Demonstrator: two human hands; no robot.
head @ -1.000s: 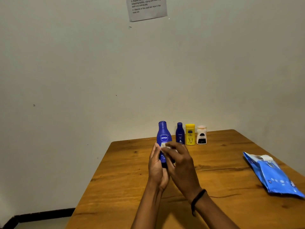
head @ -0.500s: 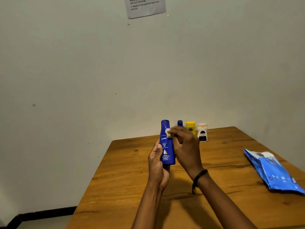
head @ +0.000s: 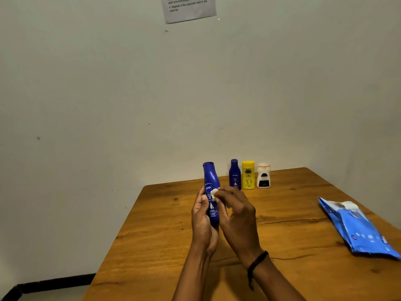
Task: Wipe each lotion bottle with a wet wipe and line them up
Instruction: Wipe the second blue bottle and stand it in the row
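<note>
**Large Blue Bottle Held, Wipe Applied at the Label**

The large blue bottle [head: 210, 181] is held clear of the wooden surface [head: 152, 246], over its middle area. It is close to upright, with the cap leaning slightly toward 11 o'clock. The left grip [head: 202, 222] grasps the lower half from the 9 o'clock side, with fingers and thumb curled round the body. The right grip [head: 237, 216] sits at the bottle's 3 o'clock side. Its fingertips pinch a small white wet wipe [head: 214, 194], which presses against the bottle just beside the label. A dark band [head: 257, 263] circles the right wrist.

At 1 o'clock from the held bottle, three more bottles stand upright in a row near the far edge of the surface, by the wall. From 9 o'clock to 3 o'clock they are a small blue bottle [head: 235, 174], a yellow bottle [head: 248, 175] and a white bottle [head: 263, 175] with a dark label, each just beside the next.

A blue wipes pack [head: 358, 229] lies flat at 3 to 4 o'clock, near the right edge of the surface and well apart from both grips.

A paper notice [head: 188, 7] hangs on the wall at 12 o'clock, cut off by the top of the view.
</note>
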